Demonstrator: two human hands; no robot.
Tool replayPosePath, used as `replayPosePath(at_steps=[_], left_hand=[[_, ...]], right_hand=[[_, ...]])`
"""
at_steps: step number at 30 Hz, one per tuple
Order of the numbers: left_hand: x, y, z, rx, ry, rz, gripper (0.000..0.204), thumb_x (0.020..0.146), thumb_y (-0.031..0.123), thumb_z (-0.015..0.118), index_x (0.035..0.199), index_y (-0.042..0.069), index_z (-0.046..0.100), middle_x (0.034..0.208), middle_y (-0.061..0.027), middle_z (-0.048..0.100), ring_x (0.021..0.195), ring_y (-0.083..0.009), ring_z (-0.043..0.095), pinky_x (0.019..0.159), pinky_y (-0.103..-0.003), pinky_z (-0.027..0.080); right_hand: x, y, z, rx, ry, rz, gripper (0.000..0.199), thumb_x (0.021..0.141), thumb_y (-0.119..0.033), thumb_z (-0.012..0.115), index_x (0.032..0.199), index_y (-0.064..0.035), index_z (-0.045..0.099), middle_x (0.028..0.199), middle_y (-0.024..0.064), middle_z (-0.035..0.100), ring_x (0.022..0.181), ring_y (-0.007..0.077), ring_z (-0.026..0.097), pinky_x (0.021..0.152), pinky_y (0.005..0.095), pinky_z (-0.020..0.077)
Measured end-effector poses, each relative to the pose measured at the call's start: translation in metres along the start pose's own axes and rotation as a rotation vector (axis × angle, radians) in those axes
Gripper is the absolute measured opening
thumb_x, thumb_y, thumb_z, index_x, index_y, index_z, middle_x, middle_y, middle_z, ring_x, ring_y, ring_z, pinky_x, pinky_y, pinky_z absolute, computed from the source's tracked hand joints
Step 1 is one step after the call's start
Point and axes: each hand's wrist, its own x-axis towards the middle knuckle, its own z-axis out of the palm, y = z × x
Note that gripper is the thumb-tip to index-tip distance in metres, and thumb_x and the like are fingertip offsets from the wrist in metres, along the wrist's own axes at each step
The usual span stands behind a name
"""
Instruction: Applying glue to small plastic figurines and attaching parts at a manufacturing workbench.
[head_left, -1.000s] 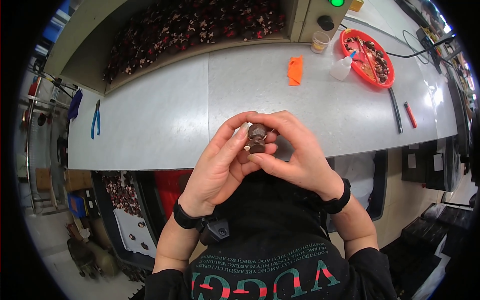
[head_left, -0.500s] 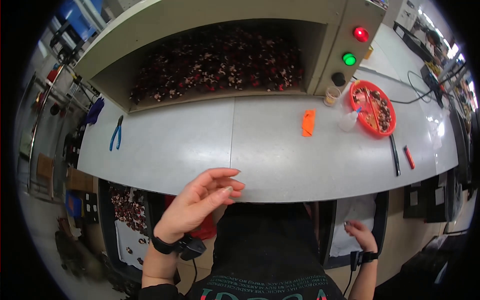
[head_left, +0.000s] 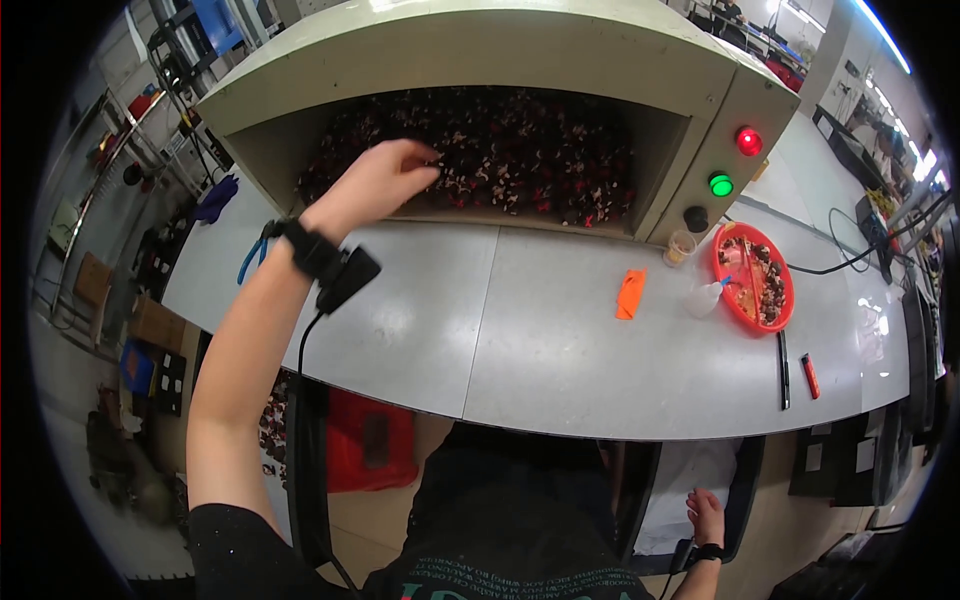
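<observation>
My left hand (head_left: 370, 185) reaches to the front of the beige metal box's opening, thumb and bent fingers slightly apart, with nothing visible between them. Just beyond its fingertips lies a heap of small dark, red and cream pieces (head_left: 510, 165), too small to name. My right hand (head_left: 706, 518) hangs low beyond the table edge, above a dark tray with a white lining (head_left: 690, 500). Its fingers are curled together, and what they hold, if anything, is too small to make out. Both wrists wear black straps with small devices.
The beige box (head_left: 480, 50) has lit red and green lamps. On the grey table (head_left: 560, 370) are an orange cloth piece (head_left: 631, 294), a squeeze bottle (head_left: 704, 298), a small cup (head_left: 680, 248), a red bowl (head_left: 790, 290) of pieces, a black stick (head_left: 783, 370) and blue-handled pliers (head_left: 252, 260).
My left hand has moved from the table's front edge up and forward to the box's opening. The right hand stays low over the lined tray. The view has shifted, showing more of the box's top.
</observation>
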Motion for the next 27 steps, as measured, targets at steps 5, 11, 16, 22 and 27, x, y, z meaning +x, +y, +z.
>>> replayPosePath(at_steps=[5, 11, 16, 22, 27], left_hand=[[0.093, -0.042, 0.026, 0.330, 0.048, -0.004, 0.041, 0.087, 0.028, 0.062, 0.115, -0.002, 0.060, 0.104, -0.0212, 0.066, 0.095, -0.0313, 0.063, 0.084, -0.037, 0.049], [0.132, -0.149, 0.054, 0.460, 0.026, 0.270, 0.039, 0.089, 0.027, 0.055, 0.119, 0.002, 0.059, 0.121, -0.0211, 0.059, 0.112, -0.0366, 0.054, 0.098, -0.043, 0.041], [0.182, -0.204, 0.047, 0.237, -0.074, 0.111, 0.049, 0.089, 0.009, 0.052, 0.136, 0.001, 0.042, 0.138, -0.0201, 0.046, 0.132, -0.0313, 0.040, 0.110, -0.039, 0.029], [0.105, -0.105, 0.029, 0.089, -0.064, 0.117, 0.042, 0.089, 0.010, 0.056, 0.128, -0.002, 0.048, 0.127, -0.0148, 0.054, 0.119, -0.0242, 0.048, 0.102, -0.033, 0.036], [-0.039, 0.065, 0.017, -0.359, -0.259, 0.075, 0.027, 0.086, 0.004, 0.056, 0.112, -0.001, 0.056, 0.098, -0.0058, 0.058, 0.091, -0.0149, 0.052, 0.085, -0.028, 0.041]], right_hand=[[-0.100, -0.133, 0.050, 0.157, -0.485, -0.227, 0.021, 0.089, -0.018, 0.060, 0.098, -0.0001, 0.061, 0.093, 0.0109, 0.065, 0.083, 0.0193, 0.062, 0.075, 0.0310, 0.0479], [-0.168, -0.232, 0.111, 0.413, -0.968, -0.589, 0.021, 0.093, -0.012, 0.052, 0.106, 0.0035, 0.058, 0.095, 0.0111, 0.062, 0.092, 0.0194, 0.060, 0.085, 0.0325, 0.0473], [-0.181, -0.281, 0.183, 0.711, -1.201, -0.591, 0.022, 0.095, -0.020, 0.057, 0.110, -0.0052, 0.058, 0.093, 0.0022, 0.061, 0.082, 0.0107, 0.059, 0.076, 0.0257, 0.0481], [-0.203, -0.297, 0.209, 0.667, -1.213, -0.694, 0.013, 0.094, -0.016, 0.058, 0.102, -0.0063, 0.057, 0.087, -0.0012, 0.058, 0.078, 0.0073, 0.056, 0.072, 0.0232, 0.0457], [-0.231, -0.286, 0.162, 0.511, -1.095, -0.907, 0.005, 0.090, -0.009, 0.061, 0.094, -0.0052, 0.060, 0.089, 0.0023, 0.059, 0.079, 0.0113, 0.057, 0.069, 0.0247, 0.0444]])
